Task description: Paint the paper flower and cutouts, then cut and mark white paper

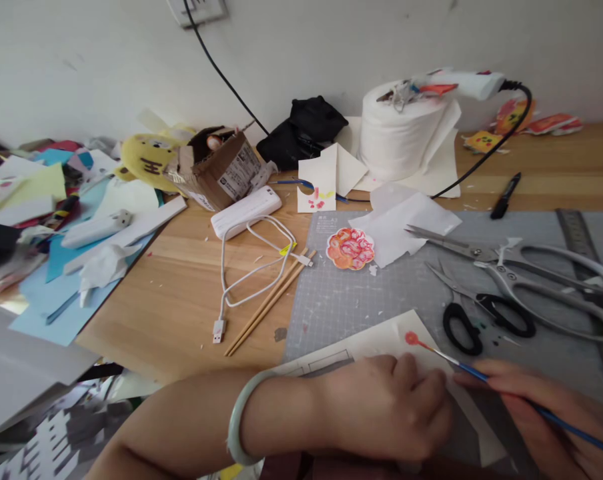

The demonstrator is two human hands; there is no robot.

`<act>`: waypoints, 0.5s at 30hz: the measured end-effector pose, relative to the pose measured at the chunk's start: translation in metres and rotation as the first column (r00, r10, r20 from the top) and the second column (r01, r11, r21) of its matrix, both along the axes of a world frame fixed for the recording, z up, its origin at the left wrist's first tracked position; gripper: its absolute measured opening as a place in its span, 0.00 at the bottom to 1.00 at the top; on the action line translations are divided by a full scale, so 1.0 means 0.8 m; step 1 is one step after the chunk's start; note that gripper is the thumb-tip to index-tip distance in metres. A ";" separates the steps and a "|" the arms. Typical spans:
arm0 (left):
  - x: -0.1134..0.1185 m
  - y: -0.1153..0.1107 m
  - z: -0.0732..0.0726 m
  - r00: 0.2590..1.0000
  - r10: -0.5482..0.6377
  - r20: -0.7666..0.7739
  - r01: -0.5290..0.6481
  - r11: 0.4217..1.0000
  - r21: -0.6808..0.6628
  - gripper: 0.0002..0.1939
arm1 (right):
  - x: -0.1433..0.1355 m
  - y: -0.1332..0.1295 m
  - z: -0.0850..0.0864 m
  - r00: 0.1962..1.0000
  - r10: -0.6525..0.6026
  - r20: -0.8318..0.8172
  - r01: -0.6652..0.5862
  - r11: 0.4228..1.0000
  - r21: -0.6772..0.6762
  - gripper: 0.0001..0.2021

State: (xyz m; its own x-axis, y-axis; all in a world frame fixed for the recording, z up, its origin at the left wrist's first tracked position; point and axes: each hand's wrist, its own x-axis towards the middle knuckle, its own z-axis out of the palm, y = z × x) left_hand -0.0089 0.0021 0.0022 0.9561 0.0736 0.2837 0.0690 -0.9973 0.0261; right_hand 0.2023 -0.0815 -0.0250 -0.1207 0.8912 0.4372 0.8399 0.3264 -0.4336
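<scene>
My right hand (546,407) grips a thin blue paintbrush (474,371) at the lower right. The brush's red tip touches a small orange-red spot (411,338) on a sheet of white paper (386,335). Across the lower part of that paper rests my left hand (394,403), its fingers curled; whatever is under them is hidden. A pale bangle circles the left wrist. Beyond the paper, a round cutout painted orange and pink (350,249) lies on the grey cutting mat (331,300), beside crumpled white tissue (399,223).
Black-handled scissors (462,328) and large metal shears (519,267) lie right of the paper. A white cable (223,267), chopsticks (266,303) and power bank (246,212) are at centre left. Behind stand a tissue roll (399,137) and cardboard box (219,170). Paper scraps crowd the left.
</scene>
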 end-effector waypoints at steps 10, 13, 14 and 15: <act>0.000 0.000 0.000 1.000 -0.001 0.006 0.001 1.000 0.018 0.11 | 0.007 0.028 0.019 0.968 0.183 0.169 -0.186 0.983 -0.001 0.09; 0.000 0.001 0.000 1.000 -0.003 0.003 0.003 1.000 0.023 0.11 | 0.005 0.027 0.019 0.969 0.180 0.170 -0.185 0.983 0.011 0.09; 0.000 0.001 0.000 1.000 -0.003 0.003 0.003 1.000 0.021 0.12 | 0.005 0.027 0.018 0.969 0.182 0.166 -0.186 0.982 0.012 0.09; 0.000 0.001 0.000 1.000 -0.003 0.002 0.003 1.000 0.017 0.12 | 0.004 0.027 0.018 0.969 0.186 0.160 -0.191 0.982 0.013 0.09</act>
